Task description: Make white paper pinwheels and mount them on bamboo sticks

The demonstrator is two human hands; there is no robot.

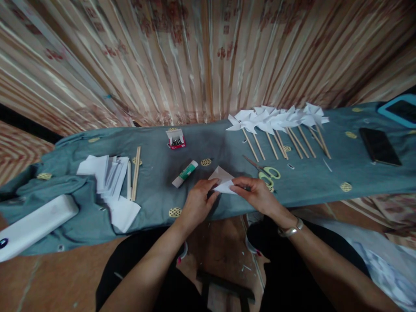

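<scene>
Between my two hands a white paper point(222, 177) is partly folded over, near the front edge of the cloth. My left hand point(199, 199) pinches its left side with thumb and fingers. On the paper's right corner, my right hand point(255, 193) has its fingers closed. A glue stick point(185, 173) with a green and white label lies just left of the paper. Scissors point(268, 172) with yellow-green handles rest beyond my right hand. Farther back stands an open small red and white box point(176, 139) of small metal pieces, perhaps pins.
Several white paper pinwheels point(276, 119) on wooden sticks lie at the back right. White paper pieces point(113, 177) and loose wooden sticks point(136, 173) lie left. A white oblong case point(39, 225) sits front left, a dark phone point(380, 146) right. A curtain point(208, 65) hangs behind the cloth-covered table point(156, 173).
</scene>
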